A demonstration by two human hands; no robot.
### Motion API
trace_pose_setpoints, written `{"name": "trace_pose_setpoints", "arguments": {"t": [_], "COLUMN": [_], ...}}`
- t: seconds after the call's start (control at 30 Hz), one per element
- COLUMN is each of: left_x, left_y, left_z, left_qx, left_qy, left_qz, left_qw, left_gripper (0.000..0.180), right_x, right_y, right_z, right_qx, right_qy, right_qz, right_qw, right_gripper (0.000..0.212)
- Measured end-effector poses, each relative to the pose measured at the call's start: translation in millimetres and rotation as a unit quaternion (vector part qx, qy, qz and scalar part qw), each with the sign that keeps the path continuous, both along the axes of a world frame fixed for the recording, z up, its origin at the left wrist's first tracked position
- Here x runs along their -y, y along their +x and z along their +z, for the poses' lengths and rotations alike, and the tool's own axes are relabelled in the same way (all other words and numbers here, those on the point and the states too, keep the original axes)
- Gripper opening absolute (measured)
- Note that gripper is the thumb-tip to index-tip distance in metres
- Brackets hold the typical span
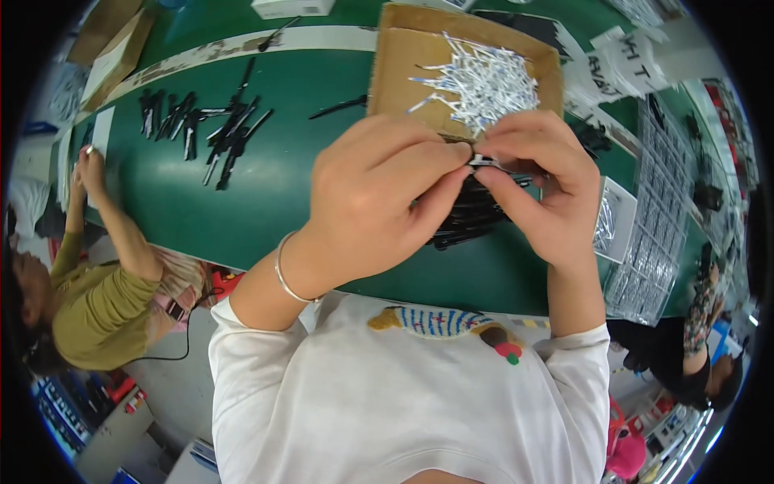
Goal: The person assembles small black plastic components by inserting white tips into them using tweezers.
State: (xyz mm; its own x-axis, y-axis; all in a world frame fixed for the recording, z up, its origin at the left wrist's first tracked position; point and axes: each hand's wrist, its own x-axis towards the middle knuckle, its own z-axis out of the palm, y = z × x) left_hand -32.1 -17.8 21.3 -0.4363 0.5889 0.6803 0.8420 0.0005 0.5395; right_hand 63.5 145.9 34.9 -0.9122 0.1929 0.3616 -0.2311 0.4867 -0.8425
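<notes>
My left hand point(379, 189) and my right hand point(552, 189) meet over the table, thumbs and index fingertips pinched together. Between them is a small black piece with a white or silver part point(482, 160), mostly covered by the fingers. Each hand has a grip on it, but its exact kind is too small to make out. Just below the fingertips lies a heap of slim black strips point(463, 222), partly hidden by my hands. Right beyond my fingers stands a cardboard box point(393, 89) holding a pile of thin white strips point(496, 85).
Loose black pieces point(230, 137) lie scattered on the green table point(266, 194) at left. A white box point(619, 218) and clear plastic trays point(657, 218) stand at right. One person point(105, 306) works at far left, another point(677, 355) at far right.
</notes>
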Motion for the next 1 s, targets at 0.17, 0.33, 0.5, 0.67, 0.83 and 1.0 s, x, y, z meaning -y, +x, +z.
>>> {"name": "trace_pose_setpoints", "arguments": {"t": [0.17,0.33,0.5,0.67,0.83,1.0], "left_x": [-3.6,-3.3,-2.0,-2.8,-0.5,-1.2], "left_y": [2.7,-0.5,-5.2,-6.7,-8.4,-6.7], "left_z": [-1.7,-4.2,-14.6,-21.8,-23.6,-22.0], "left_qx": [0.010,0.029,0.049,0.080,0.068,0.059], "left_qy": [-0.009,-0.028,-0.023,-0.018,-0.016,-0.011], "left_qz": [0.007,0.011,0.013,0.042,0.050,0.041], "left_qw": [1.000,0.999,0.998,0.996,0.996,0.997], "left_gripper": [0.018,0.019,0.018,0.015,0.016,0.017], "right_x": [-3.6,-12.2,-37.1,-55.7,-91.0,-119.7], "right_y": [0.4,2.5,5.7,-16.8,50.6,119.3], "right_z": [-4.1,-5.3,-3.0,-19.8,-10.8,-19.1], "right_qx": [-0.001,-0.118,-0.165,0.056,0.056,0.315], "right_qy": [-0.021,0.150,-0.019,0.137,0.180,0.232], "right_qz": [-0.009,0.022,-0.065,-0.189,-0.343,-0.342], "right_qw": [1.000,0.981,0.984,0.971,0.920,0.854], "right_gripper": [0.021,0.019,0.014,0.014,0.014,0.022]}}
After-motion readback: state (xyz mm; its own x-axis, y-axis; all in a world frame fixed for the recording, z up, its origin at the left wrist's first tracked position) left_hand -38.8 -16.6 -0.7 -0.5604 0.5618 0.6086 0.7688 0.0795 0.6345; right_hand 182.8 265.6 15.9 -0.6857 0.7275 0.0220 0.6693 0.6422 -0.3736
